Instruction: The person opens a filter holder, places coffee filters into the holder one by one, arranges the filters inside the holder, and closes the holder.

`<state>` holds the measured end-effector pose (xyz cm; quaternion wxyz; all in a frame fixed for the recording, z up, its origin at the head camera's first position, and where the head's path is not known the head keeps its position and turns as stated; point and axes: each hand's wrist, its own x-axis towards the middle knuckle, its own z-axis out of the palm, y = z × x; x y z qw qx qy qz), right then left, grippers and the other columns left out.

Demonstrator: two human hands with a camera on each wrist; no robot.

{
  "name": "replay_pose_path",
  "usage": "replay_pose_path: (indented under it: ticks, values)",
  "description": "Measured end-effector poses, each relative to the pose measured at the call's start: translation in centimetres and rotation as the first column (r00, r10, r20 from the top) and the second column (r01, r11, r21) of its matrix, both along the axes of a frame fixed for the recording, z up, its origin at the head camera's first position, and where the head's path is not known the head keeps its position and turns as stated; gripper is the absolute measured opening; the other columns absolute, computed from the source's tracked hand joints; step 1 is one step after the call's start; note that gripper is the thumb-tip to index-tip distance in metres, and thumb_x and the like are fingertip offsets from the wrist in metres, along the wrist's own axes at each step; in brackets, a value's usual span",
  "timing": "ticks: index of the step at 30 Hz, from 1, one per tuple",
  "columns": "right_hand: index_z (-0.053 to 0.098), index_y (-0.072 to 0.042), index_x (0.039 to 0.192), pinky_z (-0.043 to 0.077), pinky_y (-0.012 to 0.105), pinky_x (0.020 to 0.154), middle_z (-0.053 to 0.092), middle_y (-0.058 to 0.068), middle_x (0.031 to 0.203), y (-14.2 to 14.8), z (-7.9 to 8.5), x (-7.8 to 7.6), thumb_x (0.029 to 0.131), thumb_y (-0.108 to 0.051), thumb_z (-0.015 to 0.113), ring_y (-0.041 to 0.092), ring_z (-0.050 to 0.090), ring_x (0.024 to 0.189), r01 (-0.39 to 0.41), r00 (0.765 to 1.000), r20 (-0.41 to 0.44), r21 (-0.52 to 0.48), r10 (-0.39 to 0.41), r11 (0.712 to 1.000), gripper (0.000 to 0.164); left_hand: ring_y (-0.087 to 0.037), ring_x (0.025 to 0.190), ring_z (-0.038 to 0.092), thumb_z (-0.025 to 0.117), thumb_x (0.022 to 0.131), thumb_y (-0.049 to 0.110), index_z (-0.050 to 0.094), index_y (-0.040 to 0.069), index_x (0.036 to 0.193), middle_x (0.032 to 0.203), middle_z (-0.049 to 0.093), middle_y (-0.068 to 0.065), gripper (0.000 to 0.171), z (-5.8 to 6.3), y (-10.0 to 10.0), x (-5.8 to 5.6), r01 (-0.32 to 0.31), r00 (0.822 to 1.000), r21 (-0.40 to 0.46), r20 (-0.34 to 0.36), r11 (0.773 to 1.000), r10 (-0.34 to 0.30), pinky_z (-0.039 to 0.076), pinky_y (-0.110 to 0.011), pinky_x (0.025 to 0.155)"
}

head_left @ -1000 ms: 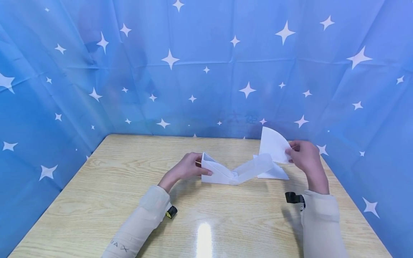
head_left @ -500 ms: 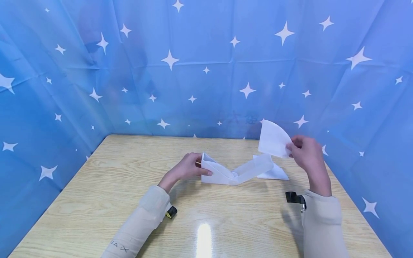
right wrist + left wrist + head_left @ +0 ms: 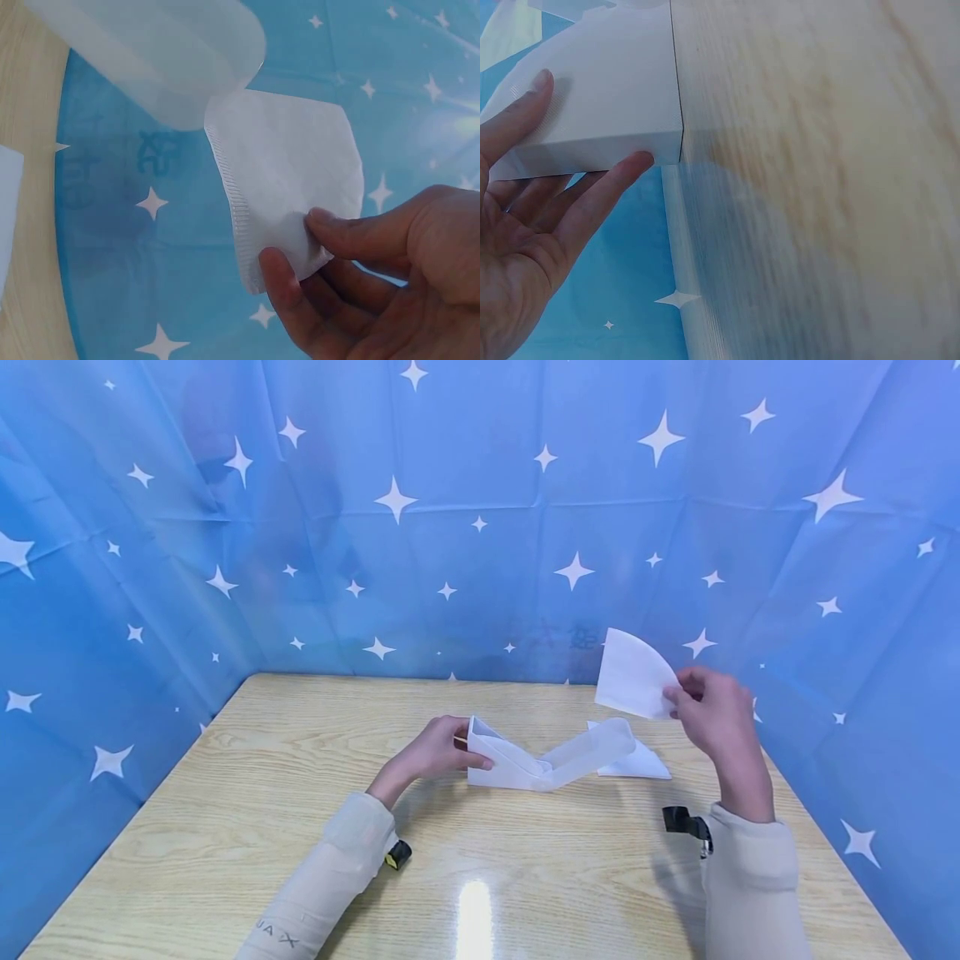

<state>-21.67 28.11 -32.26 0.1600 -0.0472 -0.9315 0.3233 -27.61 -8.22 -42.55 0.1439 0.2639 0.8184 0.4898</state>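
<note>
A blue star-printed curtain (image 3: pixel 337 443) was hung behind a wooden table (image 3: pixel 247 777). On the tabletop, a white box (image 3: pixel 502 770) was gripped at its left end between the thumb and fingers of the left hand (image 3: pixel 435 747); its translucent lid (image 3: pixel 592 750) was swung out rightward. A crimp-edged white sheet (image 3: pixel 636 675) was pinched, raised above the table, between the right hand's (image 3: pixel 712 714) thumb and fingers. Another white piece (image 3: pixel 637 762) was partly hidden behind the lid.

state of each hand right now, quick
Left hand: holding the white, wedge-sided, plastic-looking box with its translucent lid open.
Right hand: pinching the thin white, fan-shaped, paper-like sheet.
</note>
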Motion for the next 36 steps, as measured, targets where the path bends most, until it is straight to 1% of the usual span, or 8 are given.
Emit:
replay_pose_path:
  ticks: [3, 5, 7, 14, 20, 25, 31, 36]
  values:
    - [0.059, 0.001, 0.120, 0.052, 0.027, 0.063, 0.065, 0.026, 0.111, -0.4, 0.3, 0.2, 0.099, -0.021, 0.054, 0.035, 0.069, 0.088, -0.007, 1.000, -0.006, 0.007, 0.008, 1.000, 0.031, -0.013, 0.085, 0.070, 0.080, 0.079, 0.022, 0.068, 0.021, 0.105, 0.098, 0.071, -0.001, 0.029, 0.0, 0.0, 0.0, -0.002, 1.000, -0.007, -0.011, 1.000, 0.002, 0.060, -0.035, 0.069]
    - [0.060, 0.002, 0.120, 0.053, 0.026, 0.062, 0.065, 0.026, 0.111, -0.7, 0.5, 0.4, 0.099, -0.020, 0.054, 0.036, 0.069, 0.088, -0.013, 1.000, -0.019, 0.011, 0.013, 1.000, 0.031, -0.013, 0.085, 0.070, 0.080, 0.079, 0.021, 0.068, 0.021, 0.105, 0.097, 0.071, -0.001, 0.029, 0.0, 0.0, 0.0, -0.002, 1.000, -0.010, -0.018, 1.000, 0.002, 0.060, -0.032, 0.068]
    - [0.060, 0.002, 0.119, 0.054, 0.026, 0.061, 0.065, 0.026, 0.111, -1.0, 0.6, 0.5, 0.098, -0.019, 0.055, 0.036, 0.068, 0.089, -0.019, 0.999, -0.031, 0.013, 0.020, 1.000, 0.030, -0.013, 0.085, 0.070, 0.080, 0.079, 0.021, 0.068, 0.021, 0.105, 0.097, 0.071, -0.001, 0.029, 0.0, 0.0, 0.0, -0.002, 1.000, -0.010, -0.019, 1.000, 0.002, 0.060, -0.031, 0.068]
    - [0.062, 0.002, 0.115, 0.053, 0.026, 0.060, 0.066, 0.027, 0.106, -1.9, 0.8, 0.8, 0.097, -0.019, 0.058, 0.035, 0.069, 0.085, -0.043, 0.996, -0.072, 0.037, 0.046, 0.998, 0.028, -0.013, 0.085, 0.070, 0.080, 0.079, 0.022, 0.068, 0.021, 0.105, 0.097, 0.071, 0.000, 0.029, -0.1, 0.0, 0.0, -0.004, 1.000, 0.001, -0.006, 1.000, 0.004, 0.060, -0.039, 0.072]
    - [0.062, 0.001, 0.114, 0.052, 0.027, 0.059, 0.067, 0.026, 0.106, -2.5, 0.9, 0.9, 0.097, -0.016, 0.058, 0.034, 0.069, 0.083, -0.044, 0.995, -0.083, 0.052, 0.048, 0.998, 0.025, -0.013, 0.086, 0.069, 0.080, 0.079, 0.022, 0.068, 0.021, 0.105, 0.098, 0.071, 0.000, 0.029, -0.1, 0.0, -0.1, -0.003, 1.000, 0.000, -0.014, 1.000, 0.003, 0.060, -0.040, 0.073]
    - [0.064, 0.000, 0.109, 0.051, 0.026, 0.057, 0.069, 0.024, 0.101, -3.0, 1.1, 1.0, 0.096, -0.017, 0.059, 0.030, 0.069, 0.079, -0.063, 0.991, -0.112, 0.068, 0.071, 0.996, 0.022, -0.014, 0.086, 0.069, 0.080, 0.079, 0.023, 0.068, 0.023, 0.104, 0.098, 0.071, 0.001, 0.028, 0.0, 0.0, 0.0, -0.005, 1.000, -0.003, 0.004, 1.000, 0.005, 0.059, -0.044, 0.076]
    - [0.065, 0.000, 0.106, 0.050, 0.028, 0.057, 0.070, 0.023, 0.097, -3.5, 1.1, 1.2, 0.096, -0.017, 0.059, 0.027, 0.068, 0.076, -0.085, 0.988, -0.124, 0.086, 0.095, 0.993, 0.020, -0.013, 0.086, 0.069, 0.079, 0.080, 0.022, 0.067, 0.022, 0.105, 0.099, 0.070, 0.000, 0.028, 0.2, 0.0, 0.1, -0.001, 1.000, -0.005, 0.002, 1.000, 0.001, 0.059, -0.045, 0.076]
    - [0.066, -0.002, 0.102, 0.049, 0.029, 0.059, 0.071, 0.019, 0.092, -4.2, 1.1, 1.1, 0.095, -0.014, 0.060, 0.025, 0.066, 0.073, -0.100, 0.983, -0.142, 0.104, 0.114, 0.990, 0.015, -0.014, 0.086, 0.069, 0.079, 0.080, 0.021, 0.067, 0.020, 0.105, 0.099, 0.071, -0.001, 0.028, 0.2, 0.0, 0.0, 0.000, 1.000, -0.001, -0.003, 1.000, 0.000, 0.059, -0.045, 0.074]
